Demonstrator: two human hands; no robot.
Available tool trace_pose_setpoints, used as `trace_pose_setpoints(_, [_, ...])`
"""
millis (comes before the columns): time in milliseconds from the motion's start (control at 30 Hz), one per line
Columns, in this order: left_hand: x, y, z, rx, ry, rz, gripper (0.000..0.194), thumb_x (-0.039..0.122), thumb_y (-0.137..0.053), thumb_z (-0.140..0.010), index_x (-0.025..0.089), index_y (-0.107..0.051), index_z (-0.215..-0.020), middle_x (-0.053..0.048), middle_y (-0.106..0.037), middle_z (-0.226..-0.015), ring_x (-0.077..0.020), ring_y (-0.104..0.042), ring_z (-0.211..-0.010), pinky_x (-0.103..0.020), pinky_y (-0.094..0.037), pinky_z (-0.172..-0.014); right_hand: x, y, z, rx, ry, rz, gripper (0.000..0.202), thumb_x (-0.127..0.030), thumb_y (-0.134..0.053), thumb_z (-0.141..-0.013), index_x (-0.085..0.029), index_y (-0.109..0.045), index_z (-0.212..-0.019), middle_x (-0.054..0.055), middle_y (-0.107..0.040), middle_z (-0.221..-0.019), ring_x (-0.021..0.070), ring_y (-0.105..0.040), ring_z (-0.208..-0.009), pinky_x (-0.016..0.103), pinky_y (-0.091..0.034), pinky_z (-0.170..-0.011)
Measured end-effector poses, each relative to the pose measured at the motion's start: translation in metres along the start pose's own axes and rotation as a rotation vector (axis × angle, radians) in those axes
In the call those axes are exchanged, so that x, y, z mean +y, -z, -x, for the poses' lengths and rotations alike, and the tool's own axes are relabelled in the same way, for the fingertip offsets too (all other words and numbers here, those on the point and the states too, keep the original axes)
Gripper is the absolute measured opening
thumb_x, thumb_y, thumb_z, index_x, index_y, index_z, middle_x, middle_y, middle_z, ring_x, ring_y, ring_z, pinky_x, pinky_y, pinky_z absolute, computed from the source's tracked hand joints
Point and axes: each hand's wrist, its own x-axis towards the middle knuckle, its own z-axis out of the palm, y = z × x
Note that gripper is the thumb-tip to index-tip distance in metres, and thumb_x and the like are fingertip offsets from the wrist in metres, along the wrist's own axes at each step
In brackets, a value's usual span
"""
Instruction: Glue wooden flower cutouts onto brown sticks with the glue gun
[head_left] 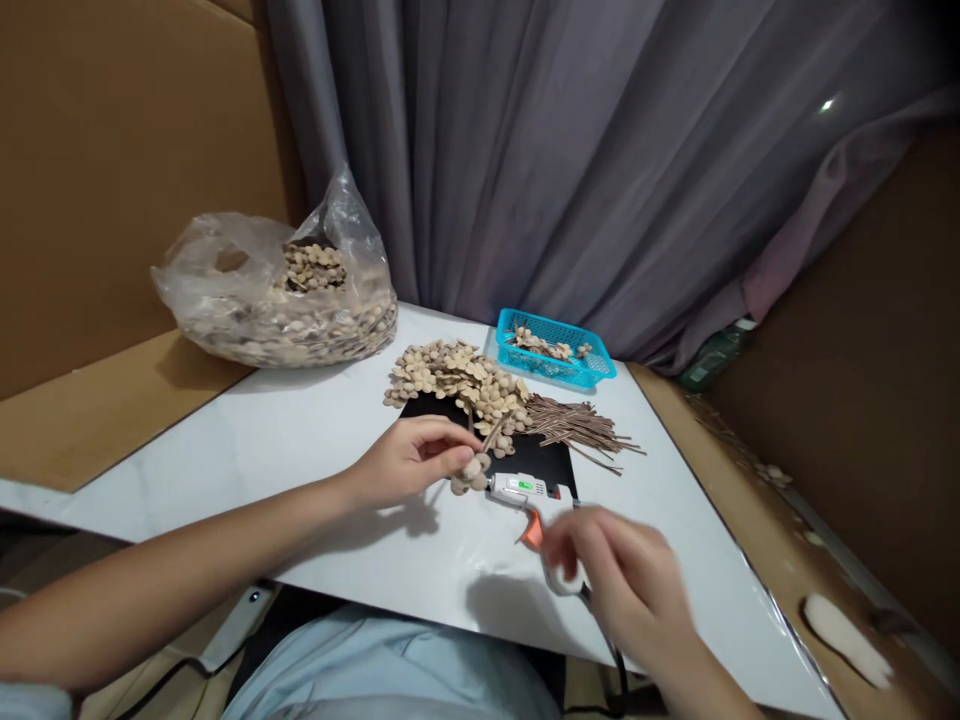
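Note:
My left hand (420,460) pinches a small beige flower-shaped piece (470,474) with thin brown stems (495,430) rising beside it. The flower is close to the nozzle of a white glue gun (517,488) with an orange trigger and a lit green display. My right hand (619,570), blurred by motion, is over the gun's handle with its fingers curled. Whether it touches the handle or has anything in its fingers I cannot make out. Behind my left hand lies a heap of pale flower pieces (457,378) on a black mat (551,462), and a bundle of brown sticks (581,425) lies to its right.
At the back left sits a clear plastic bag (277,320) full of flower pieces. A blue basket (600,375) at the back holds stemmed flowers. The glue gun's black cord (616,650) runs off the front edge of the white table (337,550). Cardboard walls (127,180) flank both sides.

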Motion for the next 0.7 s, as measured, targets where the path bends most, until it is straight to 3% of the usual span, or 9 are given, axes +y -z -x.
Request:
trace_pose_setpoints(67, [-0.001,-0.013,-0.004,0.060,-0.011,0.111,0.028,0.031,-0.064,-0.082,0.013,-0.063,-0.103,-0.003,-0.065,-0.073,-0.0125,-0.063,-0.060,-0.023,-0.052,-0.056,0.014,-0.008,-0.035,-0.058,-0.177,-0.182,0.027,-0.040,-0.049,-0.093,-0.017,-0.063,-0.096,0.006,-0.068,-0.084,0.0144,-0.066,-0.067,0.023,-0.055,-0.050])
trace_pose_setpoints(133, [-0.003,-0.023,-0.009,0.146,-0.054,0.164,0.027,0.031,-0.067,-0.080,0.014,-0.061,-0.101,-0.002,-0.064,-0.072,-0.0124,-0.063,-0.064,-0.022,-0.053,-0.058,0.023,-0.015,-0.061,-0.097,-0.344,-0.444,0.032,-0.046,-0.063,-0.082,-0.017,-0.063,-0.097,0.006,-0.068,-0.082,0.0182,-0.068,-0.072,0.024,-0.057,-0.048])
trace_pose_setpoints(200, [-0.006,-0.030,-0.013,0.217,-0.109,0.178,0.023,0.030,-0.067,-0.080,0.015,-0.061,-0.096,-0.002,-0.063,-0.074,-0.0118,-0.063,-0.068,-0.021,-0.053,-0.061,0.027,-0.020,-0.076,-0.040,-0.383,-0.565,0.034,-0.044,-0.074,-0.071,-0.016,-0.063,-0.087,0.003,-0.067,-0.076,0.0175,-0.066,-0.070,0.024,-0.058,-0.048])
trace_pose_setpoints(267, [-0.011,-0.033,-0.016,0.253,-0.140,0.182,0.021,0.030,-0.067,-0.081,0.016,-0.060,-0.096,-0.001,-0.062,-0.073,-0.0108,-0.062,-0.068,-0.020,-0.053,-0.062,0.028,-0.026,-0.082,0.030,-0.376,-0.586,0.030,-0.042,-0.077,-0.069,-0.016,-0.063,-0.077,0.001,-0.064,-0.068,0.0139,-0.062,-0.062,0.023,-0.058,-0.048])
trace_pose_setpoints(433, [-0.026,-0.030,-0.014,0.210,-0.056,0.252,0.038,0.034,-0.072,-0.075,0.016,-0.053,-0.104,-0.005,-0.065,-0.088,-0.0138,-0.067,-0.075,-0.023,-0.055,-0.065,0.040,-0.039,-0.081,0.109,-0.323,-0.547,0.027,-0.042,-0.074,-0.072,-0.017,-0.065,-0.074,0.000,-0.062,-0.064,0.0124,-0.058,-0.056,0.025,-0.058,-0.050])
trace_pose_setpoints(533, [-0.032,-0.027,-0.011,0.127,-0.033,0.138,0.039,0.033,-0.070,-0.078,0.017,-0.052,-0.109,-0.004,-0.068,-0.083,-0.0160,-0.069,-0.078,-0.026,-0.056,-0.069,0.051,-0.041,-0.078,0.149,-0.288,-0.528,0.022,-0.040,-0.071,-0.076,-0.019,-0.066,-0.080,0.001,-0.066,-0.070,0.0141,-0.062,-0.060,0.027,-0.059,-0.055])
trace_pose_setpoints(600, [-0.034,-0.024,-0.008,0.121,-0.156,-0.042,0.037,0.028,-0.067,-0.081,0.018,-0.053,-0.113,-0.004,-0.071,-0.083,-0.0159,-0.069,-0.078,-0.025,-0.056,-0.070,0.056,-0.038,-0.076,0.145,-0.194,-0.454,0.016,-0.035,-0.069,-0.079,-0.020,-0.067,-0.084,0.002,-0.068,-0.077,0.0152,-0.065,-0.065,0.027,-0.060,-0.058])
trace_pose_setpoints(700, [-0.033,-0.017,-0.008,0.156,-0.563,-0.364,0.027,0.017,-0.064,-0.084,0.020,-0.058,-0.110,-0.004,-0.073,-0.086,-0.0146,-0.069,-0.079,-0.025,-0.055,-0.073,0.056,-0.031,-0.075,0.110,0.138,-0.255,0.009,-0.022,-0.066,-0.082,-0.023,-0.069,-0.090,0.006,-0.070,-0.090,0.0182,-0.067,-0.082,0.030,-0.059,-0.069])
